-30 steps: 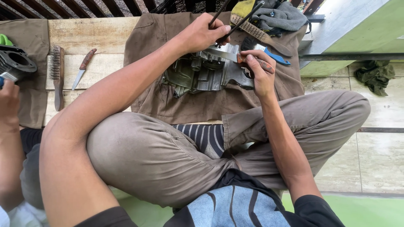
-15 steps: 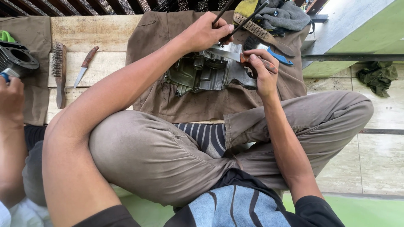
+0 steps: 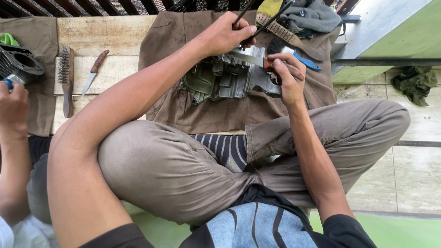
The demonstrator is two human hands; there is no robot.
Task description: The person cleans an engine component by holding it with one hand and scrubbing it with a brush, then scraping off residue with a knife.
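— What have you got in hand, seen from the head camera?

— Your right hand [image 3: 288, 76] is clamped on a brown-handled knife [image 3: 251, 57], its blade laid flat across the top of the grey engine casing [image 3: 225, 78]. Your left hand [image 3: 225, 34] is closed round thin dark rods [image 3: 257, 18] just above the casing. The casing sits on the brown cloth [image 3: 183, 105] spread over the wooden planks [image 3: 105, 32], right in front of your crossed legs.

— How far along does it look?

— I'd judge mid-scrape. The casing is grimy in its recesses; the upper face under the blade looks brighter. How much is left, I cannot tell.

— Which way does it lie?

— The casing's long axis runs left to right. The knife lies along it, tip pointing left, handle at your right hand.

— Anything else around?

— A wire brush [image 3: 65, 78] and a second knife [image 3: 94, 71] lie on the planks to the left. Another person's hand [image 3: 14, 103] is beside a finned cylinder [image 3: 18, 64].
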